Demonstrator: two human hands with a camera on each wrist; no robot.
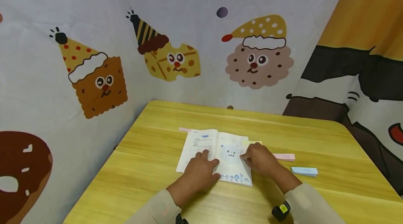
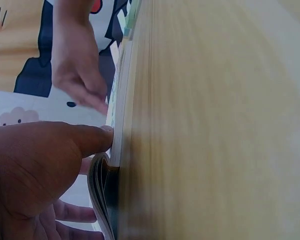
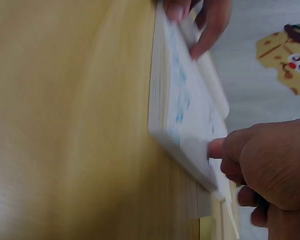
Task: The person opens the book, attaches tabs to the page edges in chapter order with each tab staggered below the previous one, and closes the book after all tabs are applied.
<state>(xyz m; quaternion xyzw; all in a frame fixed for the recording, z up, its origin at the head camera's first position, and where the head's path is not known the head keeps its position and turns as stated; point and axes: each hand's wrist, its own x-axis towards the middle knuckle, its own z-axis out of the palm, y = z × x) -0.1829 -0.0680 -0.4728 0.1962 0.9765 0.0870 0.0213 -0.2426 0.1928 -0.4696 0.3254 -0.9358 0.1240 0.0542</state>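
An open book (image 1: 232, 157) lies on the table, printed text on its left page and a blue-decorated title on its right page. My left hand (image 1: 200, 171) rests across the left page and inner fold, fingers spread; its thumb (image 2: 97, 138) presses near the fold. At the right page's outer edge, my right hand (image 1: 259, 159) touches the paper with an extended digit (image 3: 216, 148), its other fingers bent. A yellow sticky tab (image 1: 252, 142) juts out beside that hand, which partly covers it. Motion blurs the book in the right wrist view.
A pink tab (image 1: 284, 157) shows right of my right hand, and a folded blue paper strip (image 1: 304, 171) lies farther right. Another pink tab (image 1: 184, 129) sticks out at the book's upper left. A cartoon-printed cloth (image 1: 189, 0) hangs behind the wooden table (image 1: 135, 168).
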